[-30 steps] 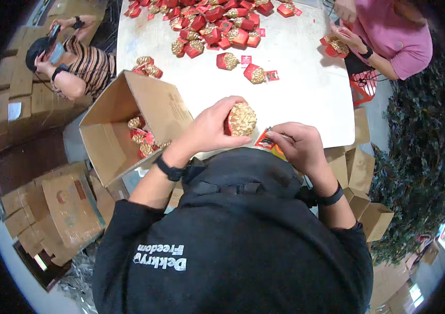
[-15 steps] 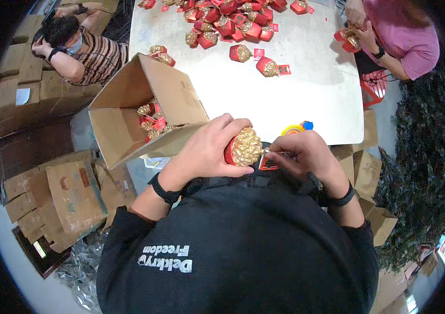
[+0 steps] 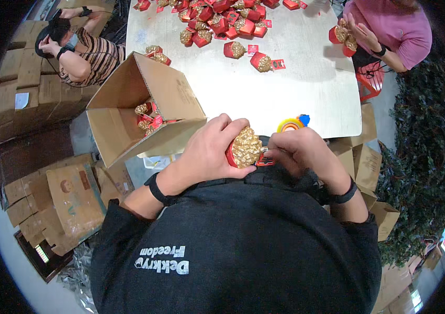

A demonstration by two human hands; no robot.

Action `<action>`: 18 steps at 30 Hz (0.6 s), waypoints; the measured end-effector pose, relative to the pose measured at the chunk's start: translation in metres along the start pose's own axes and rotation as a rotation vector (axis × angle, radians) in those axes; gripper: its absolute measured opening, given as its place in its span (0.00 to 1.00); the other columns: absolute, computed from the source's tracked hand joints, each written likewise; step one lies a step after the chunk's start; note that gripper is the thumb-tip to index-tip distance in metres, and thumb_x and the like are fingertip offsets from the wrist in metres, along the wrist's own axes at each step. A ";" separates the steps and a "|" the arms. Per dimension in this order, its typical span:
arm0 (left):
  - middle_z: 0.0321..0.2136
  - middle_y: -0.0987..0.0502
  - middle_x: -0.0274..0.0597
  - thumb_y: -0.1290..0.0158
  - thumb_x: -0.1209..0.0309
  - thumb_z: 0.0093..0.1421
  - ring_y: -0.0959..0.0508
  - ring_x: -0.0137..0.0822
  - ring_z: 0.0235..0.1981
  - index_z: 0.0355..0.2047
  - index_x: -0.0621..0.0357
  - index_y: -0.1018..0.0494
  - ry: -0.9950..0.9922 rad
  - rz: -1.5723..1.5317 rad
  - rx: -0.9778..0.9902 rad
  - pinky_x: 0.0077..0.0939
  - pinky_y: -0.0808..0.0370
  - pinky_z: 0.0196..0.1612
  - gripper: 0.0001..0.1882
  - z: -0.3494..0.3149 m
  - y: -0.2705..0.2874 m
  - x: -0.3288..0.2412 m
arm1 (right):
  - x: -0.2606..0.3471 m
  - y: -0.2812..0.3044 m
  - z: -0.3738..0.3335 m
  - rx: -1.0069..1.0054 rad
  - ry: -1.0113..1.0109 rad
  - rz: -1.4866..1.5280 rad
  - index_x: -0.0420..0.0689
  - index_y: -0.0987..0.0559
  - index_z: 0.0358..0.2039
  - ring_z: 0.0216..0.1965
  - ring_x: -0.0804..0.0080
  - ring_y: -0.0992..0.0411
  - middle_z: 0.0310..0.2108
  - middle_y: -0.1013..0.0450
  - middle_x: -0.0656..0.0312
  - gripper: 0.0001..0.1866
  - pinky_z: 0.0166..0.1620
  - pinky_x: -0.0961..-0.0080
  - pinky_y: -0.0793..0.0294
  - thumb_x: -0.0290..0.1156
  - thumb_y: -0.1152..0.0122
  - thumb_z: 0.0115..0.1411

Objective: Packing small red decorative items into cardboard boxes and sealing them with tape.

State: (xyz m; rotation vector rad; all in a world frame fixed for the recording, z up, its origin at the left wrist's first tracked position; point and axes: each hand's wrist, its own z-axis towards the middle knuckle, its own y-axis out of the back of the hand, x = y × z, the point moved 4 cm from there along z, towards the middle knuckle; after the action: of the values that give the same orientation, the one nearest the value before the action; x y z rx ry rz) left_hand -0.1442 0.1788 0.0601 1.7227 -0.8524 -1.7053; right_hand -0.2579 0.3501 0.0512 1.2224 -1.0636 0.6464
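Observation:
My left hand (image 3: 212, 146) is wrapped round a french-fries ornament (image 3: 246, 147), a red carton topped with glittery gold fries. I hold it sideways just off the table's near edge, its gold end facing right. At that end the fingers of my right hand (image 3: 295, 150) are pinched together beside a small metal-looking cap. What exactly they grip is hidden. A red and black hang tag (image 3: 265, 160) dangles below the fingertips.
An open cardboard box (image 3: 175, 91) at left holds several like ornaments. More are piled (image 3: 220, 23) on the white table (image 3: 285, 89). A yellow tape roll (image 3: 291, 124) lies near its edge. A co-worker in pink (image 3: 397, 31) holds ornaments; another person (image 3: 89, 57) sits at left.
My right fingers have shifted slightly at the ornament's gold end, and the tag has turned and sits closer under it. The pink-clad co-worker's hands have opened flatter around their ornaments.

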 end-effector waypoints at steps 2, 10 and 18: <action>0.34 0.31 0.47 0.29 0.51 0.41 0.25 0.48 0.36 0.53 0.59 0.30 -0.002 -0.002 0.002 0.40 0.26 0.39 0.42 -0.004 -0.002 -0.002 | 0.001 -0.001 -0.001 0.016 -0.002 0.001 0.42 0.27 0.26 0.20 0.57 0.30 0.19 0.30 0.52 0.09 0.25 0.65 0.33 0.28 0.34 0.58; 0.34 0.31 0.49 0.28 0.52 0.41 0.24 0.49 0.34 0.52 0.60 0.31 0.039 -0.011 -0.055 0.41 0.25 0.38 0.42 -0.011 -0.008 -0.001 | -0.002 -0.009 0.002 0.037 0.022 -0.136 0.43 0.26 0.27 0.26 0.50 0.26 0.21 0.28 0.50 0.10 0.28 0.63 0.30 0.33 0.35 0.59; 0.37 0.29 0.51 0.28 0.53 0.42 0.23 0.52 0.38 0.53 0.60 0.31 0.054 -0.045 -0.141 0.42 0.24 0.41 0.41 -0.005 -0.006 0.002 | -0.011 -0.004 0.013 -0.077 0.069 -0.115 0.44 0.22 0.30 0.25 0.55 0.26 0.22 0.27 0.53 0.11 0.28 0.66 0.29 0.36 0.30 0.56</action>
State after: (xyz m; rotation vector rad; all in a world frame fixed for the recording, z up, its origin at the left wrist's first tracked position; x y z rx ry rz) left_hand -0.1387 0.1810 0.0541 1.6963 -0.6575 -1.6974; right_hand -0.2625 0.3385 0.0395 1.1768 -0.9451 0.5502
